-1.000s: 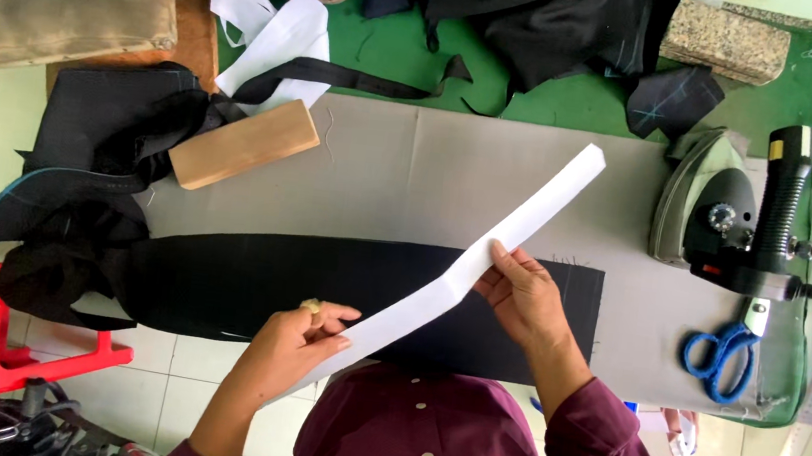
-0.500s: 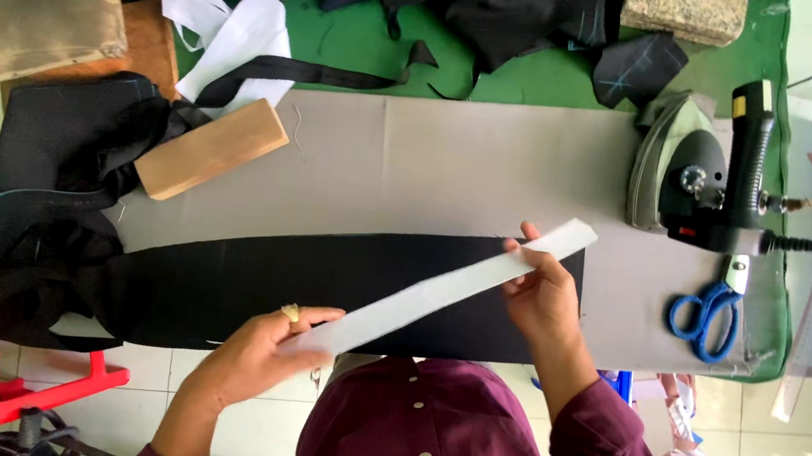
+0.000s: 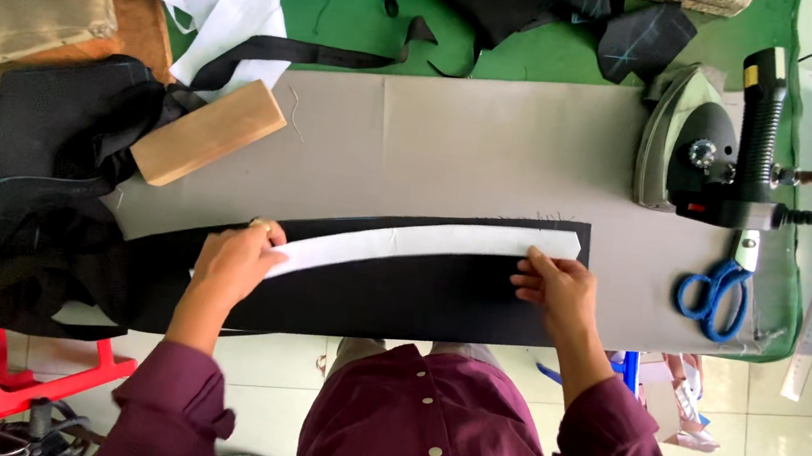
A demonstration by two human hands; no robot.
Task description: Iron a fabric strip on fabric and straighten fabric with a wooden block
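pressing flat, left hand [image 3: 233, 265] and right hand [image 3: 558, 286], fingers spread, pin the white strip [image 3: 425, 241] running between their fingertips onto black cloth [image 3: 399, 298].

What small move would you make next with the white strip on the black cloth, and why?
Probably smooth the white strip flat from left to right. The left hand and right hand pin its ends on the black cloth, but it bows slightly between them.

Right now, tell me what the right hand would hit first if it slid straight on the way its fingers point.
The right hand points left along the black cloth, fingertips on the white paper strip. Sliding straight on, it would likely meet the left hand first, which rests on the strip's other end.
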